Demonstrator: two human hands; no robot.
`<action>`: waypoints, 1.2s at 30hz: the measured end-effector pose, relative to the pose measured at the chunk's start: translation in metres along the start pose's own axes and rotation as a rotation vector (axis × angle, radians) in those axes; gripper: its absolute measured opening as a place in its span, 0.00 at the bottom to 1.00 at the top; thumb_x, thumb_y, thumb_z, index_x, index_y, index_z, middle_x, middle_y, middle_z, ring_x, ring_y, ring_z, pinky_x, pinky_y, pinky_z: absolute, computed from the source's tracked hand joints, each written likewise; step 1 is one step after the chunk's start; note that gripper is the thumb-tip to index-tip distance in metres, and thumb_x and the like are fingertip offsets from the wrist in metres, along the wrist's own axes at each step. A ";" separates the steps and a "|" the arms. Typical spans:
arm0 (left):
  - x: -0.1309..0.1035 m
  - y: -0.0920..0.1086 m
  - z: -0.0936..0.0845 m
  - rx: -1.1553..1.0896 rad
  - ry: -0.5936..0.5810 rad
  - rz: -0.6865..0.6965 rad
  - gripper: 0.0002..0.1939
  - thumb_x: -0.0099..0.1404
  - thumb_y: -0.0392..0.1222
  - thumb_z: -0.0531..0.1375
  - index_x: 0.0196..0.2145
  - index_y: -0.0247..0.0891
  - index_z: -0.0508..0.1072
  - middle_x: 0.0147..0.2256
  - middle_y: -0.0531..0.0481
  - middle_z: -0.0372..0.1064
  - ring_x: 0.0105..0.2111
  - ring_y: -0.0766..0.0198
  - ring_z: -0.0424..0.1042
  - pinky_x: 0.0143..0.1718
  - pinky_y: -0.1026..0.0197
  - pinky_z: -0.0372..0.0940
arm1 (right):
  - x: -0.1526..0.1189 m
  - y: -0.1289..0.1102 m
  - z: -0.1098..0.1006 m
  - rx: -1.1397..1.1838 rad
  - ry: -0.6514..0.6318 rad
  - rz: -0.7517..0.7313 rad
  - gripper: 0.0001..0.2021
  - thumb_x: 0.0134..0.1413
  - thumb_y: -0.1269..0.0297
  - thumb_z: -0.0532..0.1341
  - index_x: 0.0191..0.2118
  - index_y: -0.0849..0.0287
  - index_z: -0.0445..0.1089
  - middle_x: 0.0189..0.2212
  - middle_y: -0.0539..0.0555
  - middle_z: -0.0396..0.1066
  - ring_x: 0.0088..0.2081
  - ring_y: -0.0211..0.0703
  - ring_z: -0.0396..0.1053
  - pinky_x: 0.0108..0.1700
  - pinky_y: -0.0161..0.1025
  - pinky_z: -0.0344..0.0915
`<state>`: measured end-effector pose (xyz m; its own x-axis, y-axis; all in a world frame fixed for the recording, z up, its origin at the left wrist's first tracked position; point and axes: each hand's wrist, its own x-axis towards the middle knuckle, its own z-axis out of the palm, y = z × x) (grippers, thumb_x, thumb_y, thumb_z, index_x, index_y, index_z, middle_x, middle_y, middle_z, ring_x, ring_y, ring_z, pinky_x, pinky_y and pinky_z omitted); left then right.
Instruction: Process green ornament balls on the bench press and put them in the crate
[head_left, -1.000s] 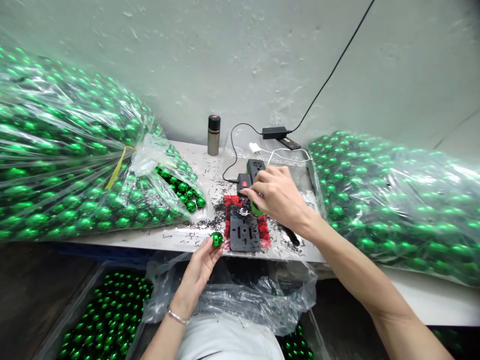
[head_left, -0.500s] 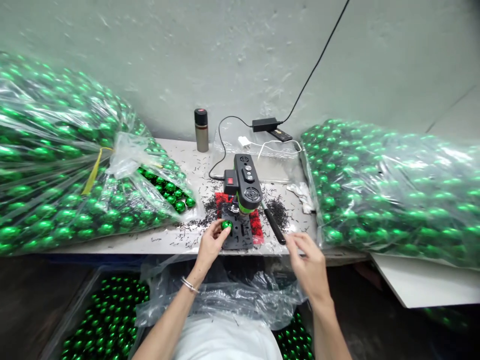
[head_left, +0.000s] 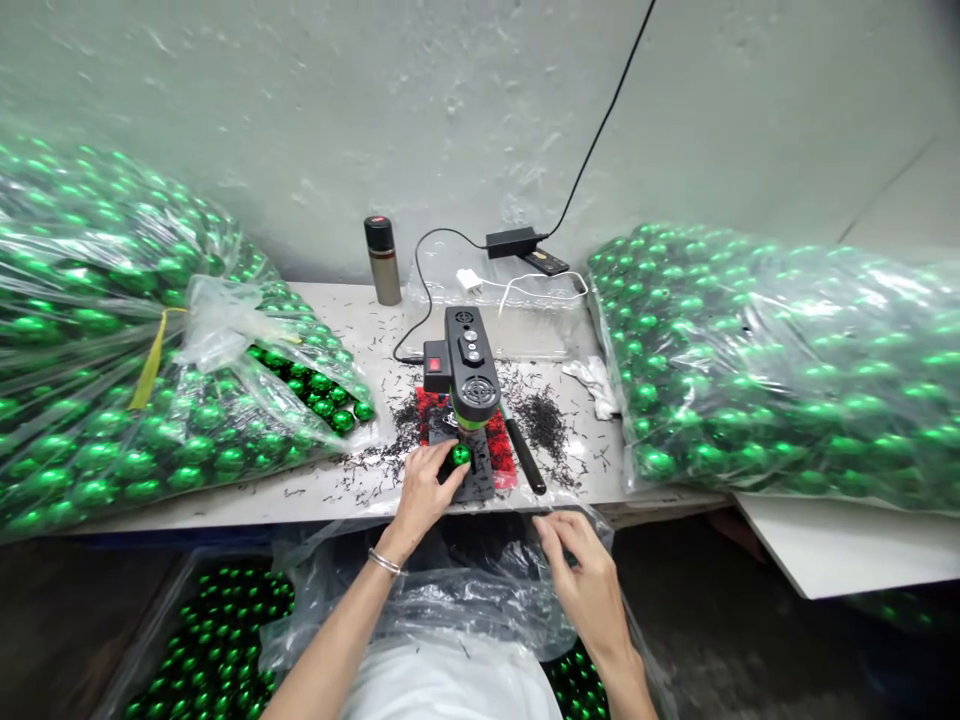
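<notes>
Between its thumb and fingers my left hand (head_left: 429, 488) holds a shiny green ball (head_left: 460, 455). The ball sits over the dark base plate (head_left: 477, 488) of a small black bench drill press (head_left: 472, 365), just in front of its head. My right hand (head_left: 589, 580) is apart from the press, below the tip of its black lever handle (head_left: 525, 458). Its thumb and fingertips are pinched together; whatever may be between them is too small to make out.
Large clear bags of green balls, one on the left (head_left: 187, 470) and one on the right (head_left: 720, 380), flank the press. Black shavings (head_left: 541, 422) litter the table. Behind stand a bottle (head_left: 385, 262) and a power adapter (head_left: 514, 242). Below lies a container of balls (head_left: 217, 640).
My right hand has moved away from the lever handle's end, down and towards me. The left hand has shifted the green ball slightly right on the base plate. The view has turned a little.
</notes>
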<state>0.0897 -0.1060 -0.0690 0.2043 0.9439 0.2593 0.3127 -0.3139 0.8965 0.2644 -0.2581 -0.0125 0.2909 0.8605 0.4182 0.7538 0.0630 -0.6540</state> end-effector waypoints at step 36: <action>-0.001 -0.021 0.013 0.257 0.031 0.255 0.14 0.66 0.45 0.61 0.48 0.39 0.74 0.44 0.43 0.76 0.45 0.53 0.73 0.53 0.45 0.64 | 0.066 0.002 0.095 0.232 0.353 -0.653 0.14 0.68 0.66 0.45 0.28 0.55 0.57 0.27 0.49 0.62 0.30 0.37 0.68 0.36 0.41 0.67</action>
<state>0.0947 -0.1019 -0.0930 0.2795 0.8331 0.4773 0.4793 -0.5518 0.6825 0.2292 -0.1532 -0.0468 0.0298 0.4034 0.9145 0.7059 0.6393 -0.3050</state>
